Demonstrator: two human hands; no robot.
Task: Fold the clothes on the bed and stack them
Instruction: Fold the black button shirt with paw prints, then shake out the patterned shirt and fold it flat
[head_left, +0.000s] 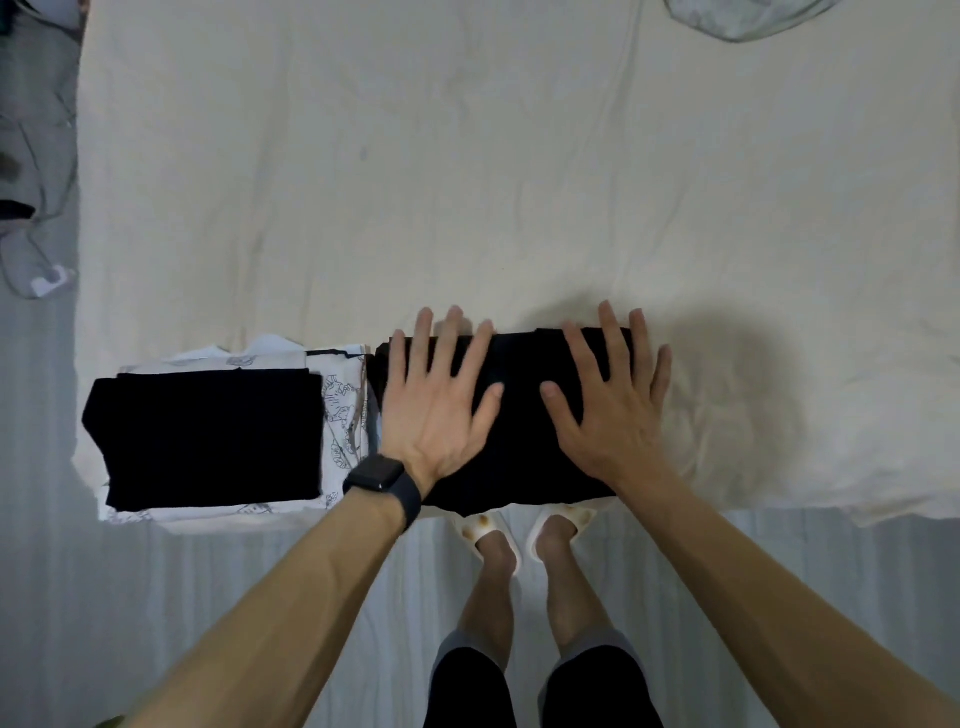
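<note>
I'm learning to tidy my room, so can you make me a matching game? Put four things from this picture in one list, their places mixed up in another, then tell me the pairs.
Things:
1 smartwatch
2 folded black garment
3 white printed garment
4 slippers

Places:
a under the black top garment, on the left
b on the floor by the bed
c on the wrist of the left hand
d pressed under the left hand and right hand

Pairs: 1-c, 2-d, 3-a, 4-b
</note>
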